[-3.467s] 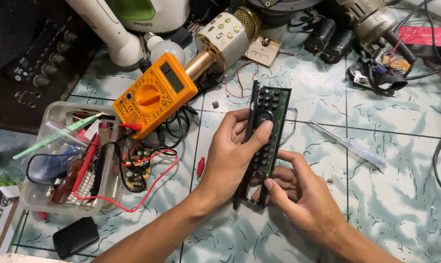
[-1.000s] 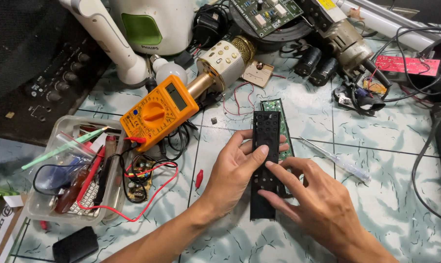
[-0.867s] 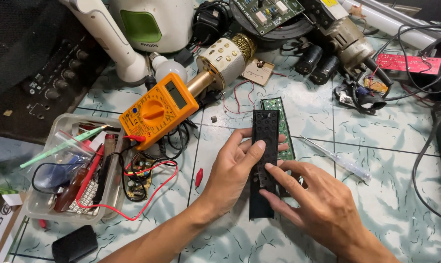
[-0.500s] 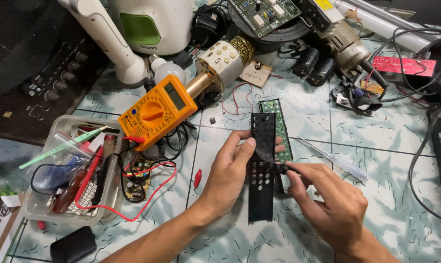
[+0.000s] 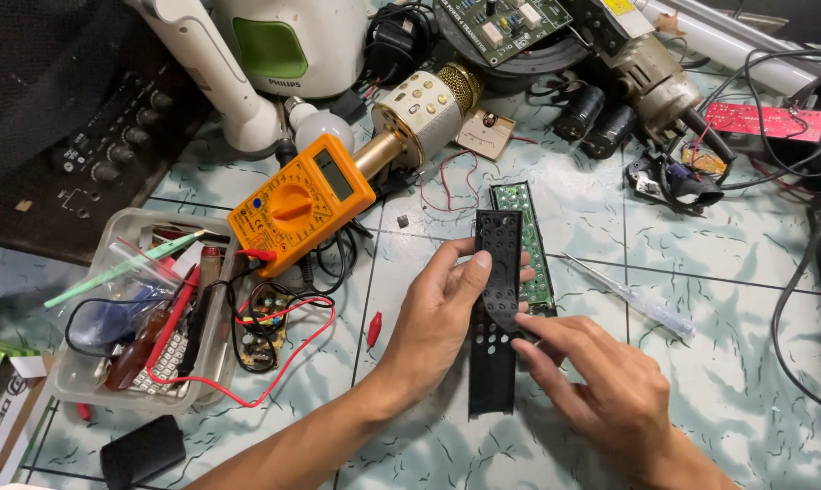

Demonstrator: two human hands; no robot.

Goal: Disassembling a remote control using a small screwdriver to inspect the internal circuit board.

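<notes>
A black remote-control front cover (image 5: 493, 363) with rows of button holes lies lengthwise on the tiled surface. My left hand (image 5: 436, 318) grips its left edge, thumb resting on top. The black rubber keypad sheet (image 5: 501, 272) is peeling up from the cover, and my right hand (image 5: 601, 390) pinches its lower end with the fingertips. The remote's green circuit board (image 5: 526, 238) lies just right of the cover, partly under the keypad.
An orange multimeter (image 5: 297, 201) with red and black leads sits at left, next to a clear plastic tray (image 5: 209, 349) of tools. A gold microphone (image 5: 419, 113), a white appliance (image 5: 288, 45), a clear pen-like tool (image 5: 626, 295) and assorted electronics crowd the back.
Earlier both hands held the whole remote upright; now it lies flat and my right hand has slid from pressing on the cover to pinching and lifting the keypad sheet.
</notes>
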